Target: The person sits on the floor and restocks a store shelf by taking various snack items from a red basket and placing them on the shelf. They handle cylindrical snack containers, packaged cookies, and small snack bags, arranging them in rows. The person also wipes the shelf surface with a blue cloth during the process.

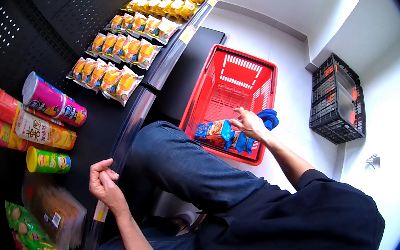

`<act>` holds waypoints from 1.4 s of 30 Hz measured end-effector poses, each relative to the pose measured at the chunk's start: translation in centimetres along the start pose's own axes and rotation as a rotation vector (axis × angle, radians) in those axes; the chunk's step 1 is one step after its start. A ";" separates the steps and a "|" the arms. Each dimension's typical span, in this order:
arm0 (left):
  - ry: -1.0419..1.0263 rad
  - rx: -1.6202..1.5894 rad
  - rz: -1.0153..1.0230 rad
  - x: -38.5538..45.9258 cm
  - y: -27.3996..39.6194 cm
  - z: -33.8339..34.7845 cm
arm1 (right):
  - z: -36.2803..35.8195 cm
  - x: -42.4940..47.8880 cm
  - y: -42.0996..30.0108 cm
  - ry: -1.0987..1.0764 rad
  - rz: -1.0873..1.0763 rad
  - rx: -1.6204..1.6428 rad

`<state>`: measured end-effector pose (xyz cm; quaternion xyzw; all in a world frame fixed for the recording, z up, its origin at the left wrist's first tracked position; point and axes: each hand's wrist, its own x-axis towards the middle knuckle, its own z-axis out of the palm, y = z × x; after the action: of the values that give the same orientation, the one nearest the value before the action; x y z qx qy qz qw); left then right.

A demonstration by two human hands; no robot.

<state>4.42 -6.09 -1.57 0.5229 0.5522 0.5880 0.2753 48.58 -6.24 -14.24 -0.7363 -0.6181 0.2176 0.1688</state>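
Note:
My left hand (107, 189) is at the front edge of the black shelf (93, 138), its fingers curled and nothing visible in them. My right hand (251, 125) reaches over the near end of a red plastic shopping basket (275, 78), fingers apart. Below and beside its fingertips are several blue snack packs (213, 132) in the basket; whether the fingers touch them is unclear. A dark blue, cloth-like item (268, 117) shows behind that hand at the basket's rim. The basket's far part shows its bare red bottom and slotted walls.
Wrapped round snacks (120, 83) stand in rows along the shelf. Chip canisters (47, 159), a white-and-orange carton (41, 129), clear packs (60, 221) and green snack bags (33, 235) lie nearer. A black crate (326, 100) stands by the wall. My bent knee (165, 148) separates shelf and basket.

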 end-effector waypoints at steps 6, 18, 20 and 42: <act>-0.003 0.015 -0.025 -2.4 0.0 0.4 | 5.4 3.8 0.0 -0.133 0.104 -0.172; -0.004 -0.021 -0.013 -3.1 0.6 0.6 | 8.8 6.2 1.1 -0.295 0.149 0.053; 0.012 -0.017 -0.018 -3.4 0.4 0.0 | 8.3 6.1 -1.6 -0.357 0.145 -0.026; -0.001 -0.044 -0.025 -3.8 0.4 -0.4 | -4.5 1.0 -2.6 -0.407 0.171 0.602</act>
<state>5.31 -9.76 -2.32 0.5102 0.5454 0.5964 0.2943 48.89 -4.71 -9.18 -0.6444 -0.4833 0.5450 0.2325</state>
